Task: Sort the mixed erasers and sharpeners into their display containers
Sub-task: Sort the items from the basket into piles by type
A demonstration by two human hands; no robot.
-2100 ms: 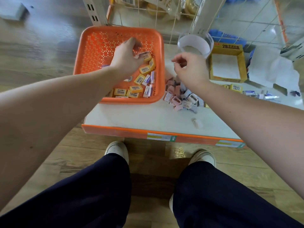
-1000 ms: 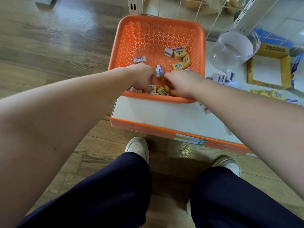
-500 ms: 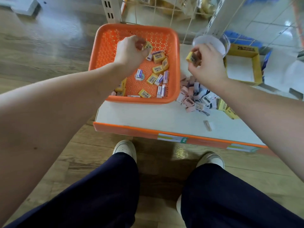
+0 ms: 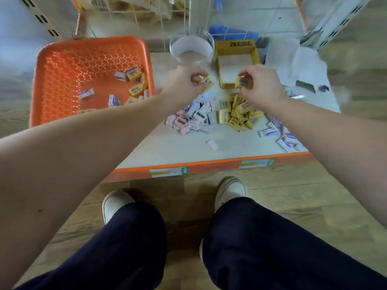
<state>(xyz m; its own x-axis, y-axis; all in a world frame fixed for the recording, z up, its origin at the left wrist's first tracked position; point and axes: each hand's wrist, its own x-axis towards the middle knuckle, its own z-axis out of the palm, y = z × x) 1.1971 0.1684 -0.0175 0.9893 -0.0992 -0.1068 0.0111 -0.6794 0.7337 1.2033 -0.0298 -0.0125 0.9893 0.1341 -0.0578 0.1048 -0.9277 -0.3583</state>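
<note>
Yellow-wrapped block eraser [image 4: 207,81] pinched by the left hand [image 4: 184,82], a second by the right hand [image 4: 261,84], both above sorted piles [image 4: 238,116] on the white shelf [image 4: 178,147] beside the open yellow cardboard box [image 4: 254,52]. Light, stiff and likely slick, they are probably best pinched across the long sides.

A white shelf [image 4: 167,147] carries an orange basket [image 4: 34,97], clear jar [image 4: 191,50], yellow box [image 4: 235,47] and loose piles [image 4: 189,119].

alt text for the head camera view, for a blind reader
A person's left hand and right hand each pinch a small piece above a white shelf, over a pink-and-white pile and a yellow pile. An orange basket at left holds a few more; a clear tub and yellow box stand behind.
</note>
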